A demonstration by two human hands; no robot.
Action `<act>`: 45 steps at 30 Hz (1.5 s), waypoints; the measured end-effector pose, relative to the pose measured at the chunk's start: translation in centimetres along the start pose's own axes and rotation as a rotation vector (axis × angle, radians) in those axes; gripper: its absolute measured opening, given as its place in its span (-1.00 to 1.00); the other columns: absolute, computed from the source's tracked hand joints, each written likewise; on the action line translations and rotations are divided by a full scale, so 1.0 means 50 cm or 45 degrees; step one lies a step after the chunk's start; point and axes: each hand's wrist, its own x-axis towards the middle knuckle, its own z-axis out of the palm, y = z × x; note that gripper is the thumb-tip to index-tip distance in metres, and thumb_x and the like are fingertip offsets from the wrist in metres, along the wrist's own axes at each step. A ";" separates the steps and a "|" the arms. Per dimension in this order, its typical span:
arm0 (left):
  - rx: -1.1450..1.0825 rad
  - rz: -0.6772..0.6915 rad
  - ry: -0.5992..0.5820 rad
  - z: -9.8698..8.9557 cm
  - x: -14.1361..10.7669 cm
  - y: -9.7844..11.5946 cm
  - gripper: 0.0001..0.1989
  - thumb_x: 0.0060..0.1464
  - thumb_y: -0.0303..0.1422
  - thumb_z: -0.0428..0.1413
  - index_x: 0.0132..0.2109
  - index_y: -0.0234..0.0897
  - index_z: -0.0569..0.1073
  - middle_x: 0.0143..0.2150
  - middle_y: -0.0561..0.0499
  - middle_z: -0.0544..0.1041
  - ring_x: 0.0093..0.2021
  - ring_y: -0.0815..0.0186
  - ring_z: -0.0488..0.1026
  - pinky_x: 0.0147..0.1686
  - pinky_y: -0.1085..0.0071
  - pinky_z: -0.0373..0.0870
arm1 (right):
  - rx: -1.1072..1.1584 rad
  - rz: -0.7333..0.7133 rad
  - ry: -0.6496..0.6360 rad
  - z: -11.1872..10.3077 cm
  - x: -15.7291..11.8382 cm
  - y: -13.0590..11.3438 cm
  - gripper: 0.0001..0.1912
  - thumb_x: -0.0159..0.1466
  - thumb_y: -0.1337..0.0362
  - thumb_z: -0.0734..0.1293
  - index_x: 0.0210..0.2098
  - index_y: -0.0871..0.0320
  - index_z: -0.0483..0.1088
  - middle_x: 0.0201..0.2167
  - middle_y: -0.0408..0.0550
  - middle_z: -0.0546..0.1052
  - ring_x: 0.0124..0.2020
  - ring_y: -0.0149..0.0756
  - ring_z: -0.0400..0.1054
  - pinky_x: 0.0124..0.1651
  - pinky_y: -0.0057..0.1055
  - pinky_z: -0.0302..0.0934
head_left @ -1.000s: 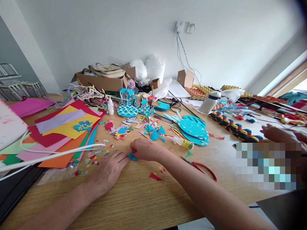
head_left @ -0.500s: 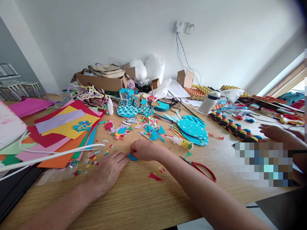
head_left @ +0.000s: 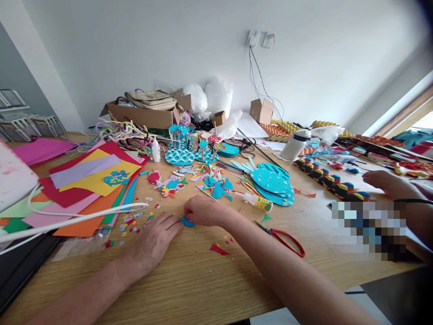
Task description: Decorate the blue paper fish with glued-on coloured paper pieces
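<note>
A small blue paper piece (head_left: 187, 222) lies flat on the wooden table between my two hands. Against its left edge rest the fingertips of my left hand (head_left: 156, 238), whose fingers are stretched out and low to the table. My right hand (head_left: 203, 211) is closed in a pinch just above the piece; its fingertips are turned away, so what they hold is hidden. Colourful paper dots (head_left: 130, 224) are scattered beside my left hand. Right of my hands lie a red paper scrap (head_left: 219, 249) and red-handled scissors (head_left: 287, 241).
Stacked coloured paper (head_left: 84, 212) and a white cable (head_left: 101, 211) are at left. Beyond my hands lie paper fish cutouts (head_left: 171, 186), a glue bottle (head_left: 259, 201) and blue speckled discs (head_left: 274, 183). At right, another person's hand (head_left: 382, 184) is near a painted egg-carton strip (head_left: 331, 180).
My two hands and the blue paper piece look almost unmoved. The other person's hand at the right has shifted slightly.
</note>
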 end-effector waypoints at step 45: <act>-0.750 -0.731 -0.243 -0.158 -0.042 -0.134 -0.69 0.03 -0.25 -0.12 -0.18 -0.22 0.43 -0.16 0.02 0.49 -0.30 0.33 0.44 -0.31 0.48 0.36 | 0.362 -0.011 0.523 0.012 -0.125 -0.015 -0.81 0.07 0.22 0.28 -0.54 0.18 0.22 -0.55 -0.18 0.32 -0.52 -0.46 0.08 -0.47 -0.52 -0.11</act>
